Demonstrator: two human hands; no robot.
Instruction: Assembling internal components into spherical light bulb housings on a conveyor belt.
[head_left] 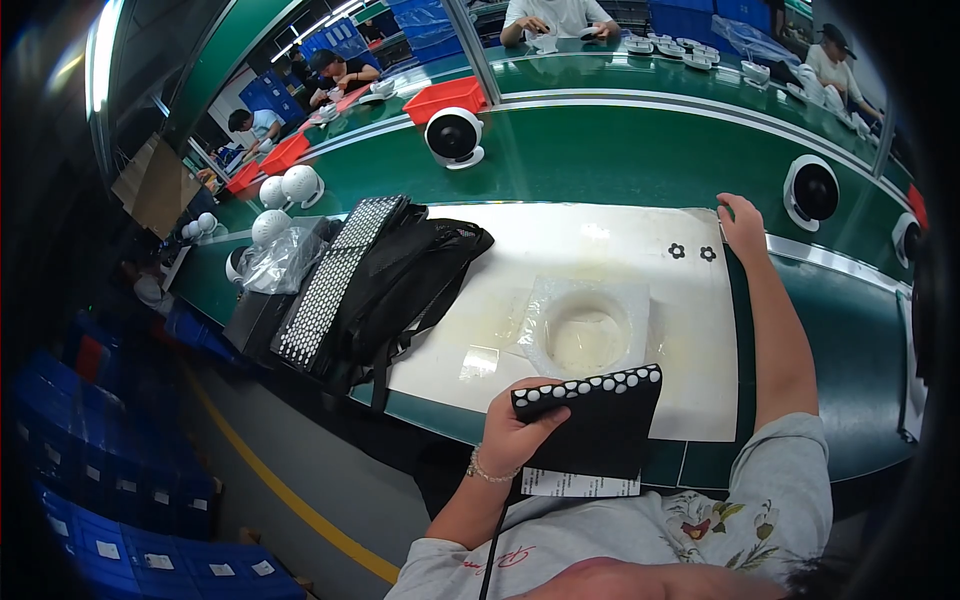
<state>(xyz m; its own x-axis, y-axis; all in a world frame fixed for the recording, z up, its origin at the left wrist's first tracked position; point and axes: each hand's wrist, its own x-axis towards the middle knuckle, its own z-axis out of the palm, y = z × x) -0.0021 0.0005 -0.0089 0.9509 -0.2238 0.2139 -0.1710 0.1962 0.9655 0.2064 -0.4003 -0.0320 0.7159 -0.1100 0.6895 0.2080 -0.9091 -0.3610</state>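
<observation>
My left hand (pixel 512 432) is wrapped round the left end of a black slab with white dots (pixel 585 425). The slab is tilted in front of my chest, and its dotted edge faces up and away from me. A strip of white printed paper (pixel 580 484) shows below it. Just beyond lies a white foam block (pixel 637 322) with a round hollow, taped onto a white board (pixel 480 365). My right hand (pixel 742 228) rests at the board's far right corner, fingers slightly bent and apart, holding nothing. Two black flower shapes (pixel 693 253) are close by on the board.
At left lie a black mesh bag (pixel 415 275), a white-dotted black panel (pixel 335 290) and a clear plastic bag (pixel 285 262). Round white devices with black faces (pixel 453 138) stand on the green belt (pixel 600 150) beyond. Co-workers sit farther off; blue bins (pixel 110 450) are at lower left.
</observation>
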